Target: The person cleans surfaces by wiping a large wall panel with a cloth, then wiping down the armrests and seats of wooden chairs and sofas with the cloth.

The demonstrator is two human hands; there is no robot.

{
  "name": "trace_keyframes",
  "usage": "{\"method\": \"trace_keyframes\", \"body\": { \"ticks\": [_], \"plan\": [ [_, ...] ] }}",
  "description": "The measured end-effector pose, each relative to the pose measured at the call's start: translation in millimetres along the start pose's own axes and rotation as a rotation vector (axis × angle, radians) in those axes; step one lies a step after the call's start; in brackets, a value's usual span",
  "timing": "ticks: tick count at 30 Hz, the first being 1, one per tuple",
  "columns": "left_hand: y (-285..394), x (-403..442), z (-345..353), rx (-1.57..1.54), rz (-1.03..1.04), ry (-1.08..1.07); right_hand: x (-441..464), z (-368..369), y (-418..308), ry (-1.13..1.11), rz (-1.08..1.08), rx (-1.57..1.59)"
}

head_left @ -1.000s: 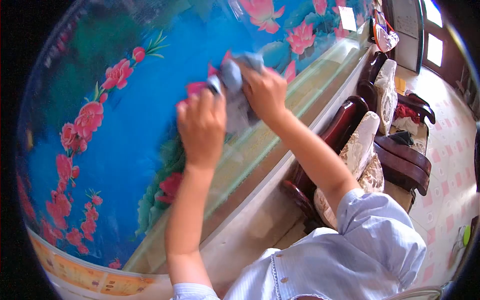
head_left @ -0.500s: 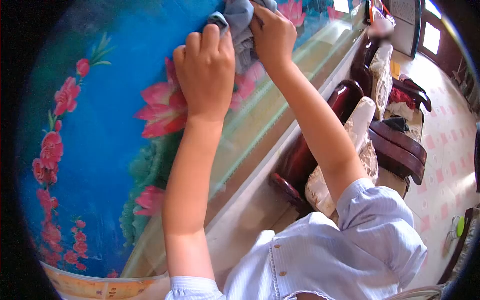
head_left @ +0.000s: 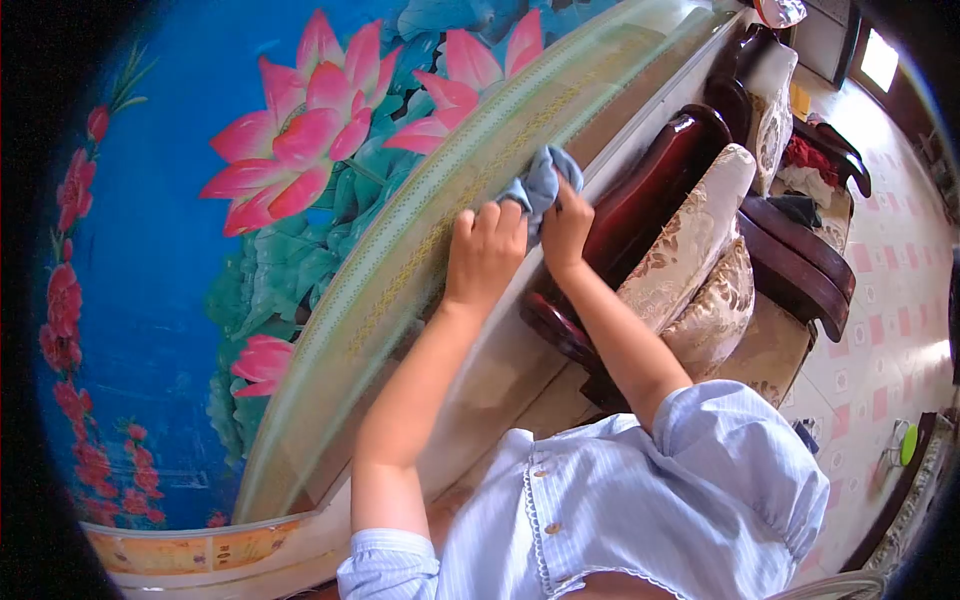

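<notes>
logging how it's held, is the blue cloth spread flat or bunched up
Bunched up. The blue cloth is crumpled into raised folds at the left hand and right hand, not lying flat.

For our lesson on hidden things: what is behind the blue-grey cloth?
Beside the cloth, a pale patterned border shows. The surface directly behind the cloth is covered, so it cannot be seen.

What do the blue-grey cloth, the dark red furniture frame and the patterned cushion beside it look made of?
Blue-grey cloth: soft, matt fabric, judging by its bunched folds; fibre unclear. Furniture frame: probably varnished or lacquered wood, given its glossy highlights. Patterned cushion: fabric cover, perhaps slightly shiny, from its woven-looking motifs and padded bulge.
</notes>
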State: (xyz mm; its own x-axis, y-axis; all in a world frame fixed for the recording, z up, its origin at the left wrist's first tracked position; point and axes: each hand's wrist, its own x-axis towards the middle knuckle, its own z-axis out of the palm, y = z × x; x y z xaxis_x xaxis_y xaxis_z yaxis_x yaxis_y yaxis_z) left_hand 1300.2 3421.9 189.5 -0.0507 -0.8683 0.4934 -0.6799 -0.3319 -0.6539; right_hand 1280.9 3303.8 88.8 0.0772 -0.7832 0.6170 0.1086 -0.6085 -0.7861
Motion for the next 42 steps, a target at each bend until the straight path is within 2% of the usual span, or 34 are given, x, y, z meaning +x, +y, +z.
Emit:
{"method": "trace_keyframes", "body": {
  "ticks": [2,8,9,12,15,17,20,22,24,26,28,30,31,32,34,36,38,39,40,42],
  "plan": [
    [9.1,-18.5,9.5,-0.010,0.012,-0.010,-31.6,-0.8,2.6,-0.030,0.167,-0.005],
    [22.8,-66.8,10.4,-0.047,0.035,-0.122,-94.6,-14.8,-12.1,-0.189,0.408,0.030],
    [23.4,-75.6,5.7,-0.049,0.023,-0.192,-104.2,-17.6,-16.5,-0.205,0.388,0.046],
    [20.3,-104.5,-4.2,-0.104,-0.021,-0.135,-130.9,-28.7,-31.6,-0.304,0.371,0.090],
    [15.7,-139.2,-18.0,-0.100,-0.064,-0.192,-145.8,-33.6,-38.3,-0.376,0.305,0.097],
    [10.6,-153.1,-25.5,-0.098,-0.077,-0.184,-143.8,-38.3,-47.0,-0.412,0.170,-0.034],
    [3.7,-149.9,-23.9,-0.069,-0.083,-0.211,-119.6,-33.1,-47.9,-0.383,0.105,-0.100],
    [1.8,-124.9,-16.5,-0.052,-0.120,-0.132,-96.8,-28.4,-39.3,-0.330,0.010,-0.153],
    [3.1,-98.3,-16.5,-0.088,-0.142,-0.016,-76.6,-27.5,-35.8,-0.298,0.019,-0.219],
    [6.5,-86.7,-12.3,-0.089,-0.152,-0.009,-67.1,-25.7,-30.4,-0.252,-0.014,-0.214],
    [6.1,-90.2,-13.6,-0.088,-0.166,-0.007,-71.5,-23.2,-28.8,-0.296,-0.015,-0.226],
    [5.6,-100.9,-14.2,-0.086,-0.149,-0.007,-83.4,-20.6,-36.4,-0.320,0.120,-0.247],
    [5.9,-110.6,-14.2,-0.082,-0.165,-0.007,-95.1,-21.1,-42.2,-0.406,0.218,-0.269],
    [6.4,-125.4,-14.3,-0.101,-0.185,-0.041,-110.5,-16.8,-44.8,-0.354,0.131,-0.203],
    [0.0,-153.9,-24.6,-0.113,-0.212,-0.071,-134.2,-16.1,-71.2,-0.451,0.220,-0.164],
    [-8.5,-185.8,-43.8,-0.104,-0.301,-0.110,-162.3,-8.7,-82.7,-0.566,0.172,-0.127],
    [-20.1,-210.9,-66.9,-0.002,-0.460,-0.058,-167.3,-9.7,-116.8,-0.686,0.117,-0.082],
    [-29.9,-215.7,-75.5,0.041,-0.499,-0.009,-166.5,-9.2,-127.3,-0.656,-0.019,-0.040],
    [-37.7,-218.4,-82.9,0.082,-0.537,0.034,-162.8,-4.0,-135.3,-0.646,-0.024,-0.018],
    [-57.9,-201.4,-100.8,0.135,-0.540,0.100,-143.8,4.1,-152.3,-0.433,-0.212,0.024]
  ]
}}
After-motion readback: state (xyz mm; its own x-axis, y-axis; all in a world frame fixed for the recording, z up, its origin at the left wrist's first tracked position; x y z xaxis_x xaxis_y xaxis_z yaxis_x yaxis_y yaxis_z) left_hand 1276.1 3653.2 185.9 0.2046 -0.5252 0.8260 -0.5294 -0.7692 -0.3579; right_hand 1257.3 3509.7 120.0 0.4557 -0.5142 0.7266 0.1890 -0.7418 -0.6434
